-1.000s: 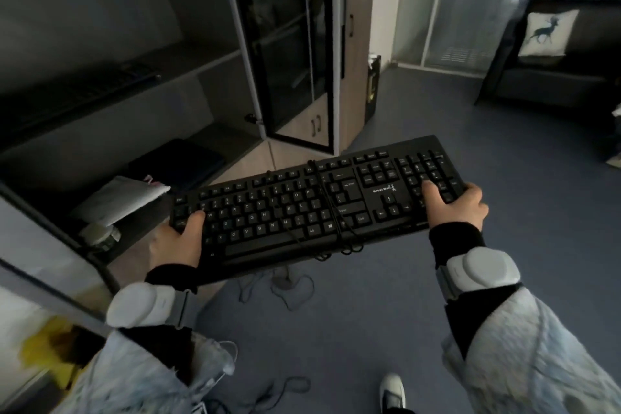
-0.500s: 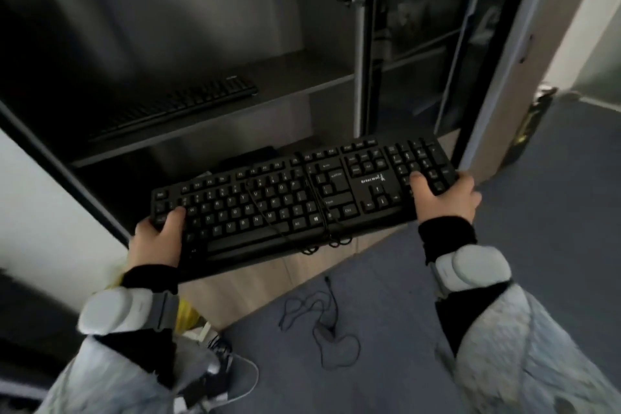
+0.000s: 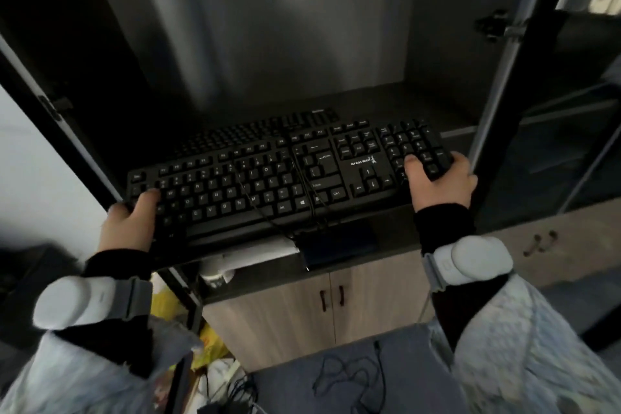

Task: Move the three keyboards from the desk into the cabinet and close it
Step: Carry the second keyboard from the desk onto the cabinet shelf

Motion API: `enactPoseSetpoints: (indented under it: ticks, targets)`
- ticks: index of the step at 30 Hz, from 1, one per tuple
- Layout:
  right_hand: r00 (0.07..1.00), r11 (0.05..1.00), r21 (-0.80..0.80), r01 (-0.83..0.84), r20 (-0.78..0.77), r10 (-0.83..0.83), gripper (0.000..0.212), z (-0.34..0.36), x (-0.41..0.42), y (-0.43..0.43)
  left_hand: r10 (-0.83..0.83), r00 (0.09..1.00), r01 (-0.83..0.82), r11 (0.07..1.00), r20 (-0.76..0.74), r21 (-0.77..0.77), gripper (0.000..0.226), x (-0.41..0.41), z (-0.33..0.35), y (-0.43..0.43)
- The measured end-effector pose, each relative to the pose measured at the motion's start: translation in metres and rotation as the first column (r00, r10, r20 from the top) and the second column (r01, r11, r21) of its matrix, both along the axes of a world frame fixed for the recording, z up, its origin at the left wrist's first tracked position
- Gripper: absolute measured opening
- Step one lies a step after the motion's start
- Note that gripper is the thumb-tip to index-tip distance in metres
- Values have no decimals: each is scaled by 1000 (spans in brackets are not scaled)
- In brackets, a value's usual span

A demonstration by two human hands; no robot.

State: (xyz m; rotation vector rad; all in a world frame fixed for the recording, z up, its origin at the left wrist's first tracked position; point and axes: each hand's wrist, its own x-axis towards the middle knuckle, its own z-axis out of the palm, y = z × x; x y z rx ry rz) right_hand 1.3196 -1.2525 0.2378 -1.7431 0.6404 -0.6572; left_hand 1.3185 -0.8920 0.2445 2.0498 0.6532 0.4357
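I hold a black full-size keyboard (image 3: 275,178) level at the mouth of the open cabinet (image 3: 463,104). My left hand (image 3: 129,225) grips its left end and my right hand (image 3: 438,178) grips its right end, thumbs on the keys. Its black cable (image 3: 302,191) is wrapped across the middle. A second black keyboard (image 3: 255,131) lies on the cabinet shelf just behind the held one, partly hidden by it. The cabinet's glass door (image 3: 551,84) stands open at the right.
Below the held keyboard, the lower shelf holds a dark flat case (image 3: 339,245) and white papers (image 3: 248,255). Wooden lower doors (image 3: 302,309) with dark handles are shut. A loose cable (image 3: 349,376) lies on the grey floor; yellow and white bags (image 3: 208,346) sit at the lower left.
I have stepped closer and turned to face the cabinet. The held keyboard has moved forward, up to the shelf level, its far edge now overlapping the keyboard lying there.
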Motion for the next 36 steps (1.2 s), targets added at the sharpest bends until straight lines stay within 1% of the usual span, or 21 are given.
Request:
enactPoseSetpoints:
  ticks: [5,8,10,13,15,18,22,27,32,36]
  targets:
    - [1000,1000,16,0,-9,1,74,13,84,35,-7,999,6,1000,34,30,65,83,20,32]
    - [999,1000,21,-6,-39,7,75,12,126,52,-1,999,0,999,41,35,70,126,25,49]
    - [998,1000,19,-16,-55,17,75,12,149,65,9,1000,-11,999,24,50,74,149,26,59]
    - [998,1000,-7,-29,-57,29,76,12,177,78,17,1000,-17,999,-6,29,78,178,25,75]
    - [996,998,-27,-55,-65,54,77,14,195,86,16,999,-15,1000,-32,13,74,195,23,83]
    - [993,997,-37,-71,-94,67,79,20,225,96,50,997,-47,997,-60,53,70,218,19,87]
    - [986,995,-47,-84,-150,76,81,20,250,99,46,993,-36,996,-105,87,71,235,12,87]
    - [972,993,-55,-100,-217,86,81,9,265,105,51,988,-39,995,-143,87,72,248,1,92]
    - [970,987,-108,-118,-225,91,80,7,273,105,71,991,-59,992,-111,115,68,252,2,91]
    - [962,974,-175,-141,-257,93,78,6,278,105,36,999,-27,976,-37,218,57,254,10,88]
